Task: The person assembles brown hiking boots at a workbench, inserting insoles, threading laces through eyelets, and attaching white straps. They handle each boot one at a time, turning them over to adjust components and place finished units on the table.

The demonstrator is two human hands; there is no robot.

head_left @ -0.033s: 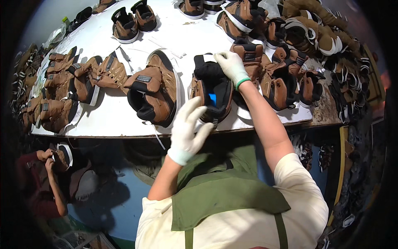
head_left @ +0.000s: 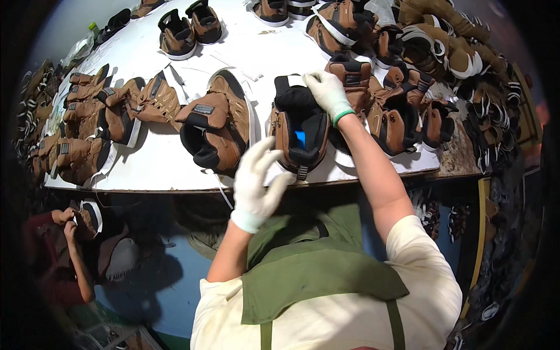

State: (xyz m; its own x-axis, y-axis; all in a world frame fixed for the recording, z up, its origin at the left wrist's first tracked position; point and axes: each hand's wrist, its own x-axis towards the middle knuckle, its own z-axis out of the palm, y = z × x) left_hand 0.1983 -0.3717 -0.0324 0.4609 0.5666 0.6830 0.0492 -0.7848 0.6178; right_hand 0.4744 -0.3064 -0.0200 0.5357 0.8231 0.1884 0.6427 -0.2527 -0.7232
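Observation:
Near the table's front edge stands a brown and black shoe (head_left: pixel 281 139), its heel toward me, with a patch of blue inside. My right hand (head_left: pixel 328 94), in a white glove with a green cuff, is closed at the upper edge of the shoe's black tongue (head_left: pixel 291 98), next to a white piece there. Its fingertips are partly hidden. My left hand (head_left: pixel 256 184), also gloved in white, hovers left of the shoe's heel with spread fingers and nothing in them. Just left of that hand lies another brown shoe (head_left: pixel 232 114) with a wide opening.
Several brown shoes (head_left: pixel 119 111) line the left of the white table (head_left: pixel 175 181). More shoes (head_left: pixel 388 125) crowd close to my right arm. A pair (head_left: pixel 177 38) stands at the back. At lower left, a person's hands (head_left: pixel 67 221) hold a shoe piece.
My left hand has shifted slightly left and toward me, away from the shoe. My right hand stays at the tongue, nearly unmoved.

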